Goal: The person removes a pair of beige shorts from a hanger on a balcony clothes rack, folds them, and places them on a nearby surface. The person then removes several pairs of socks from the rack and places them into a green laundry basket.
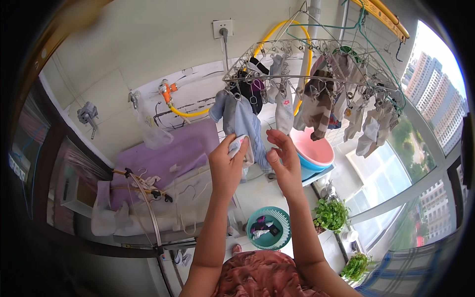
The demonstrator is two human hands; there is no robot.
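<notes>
My left hand (227, 165) pinches a small pale sock (248, 154) with a pink mark between thumb and fingers. To its right, my right hand (285, 161) is raised with its fingers curved and apart, and nothing shows between them. Above both hands hangs a metal clip drying rack (311, 77) full of socks and small laundry. A light blue cloth (246, 117) dangles from its near left end, just behind my hands. Close above my right fingertips, a pale sock with a red flower (284, 111) hangs from a clip.
A teal plastic basket (285, 237) on the floor holds several small garments. Pink (315, 148) and blue basins (311, 169) are stacked at the right. A purple cover (167, 152) lies to the left. Potted plants (331, 213) line the window side. A yellow hose (191, 112) runs along the wall.
</notes>
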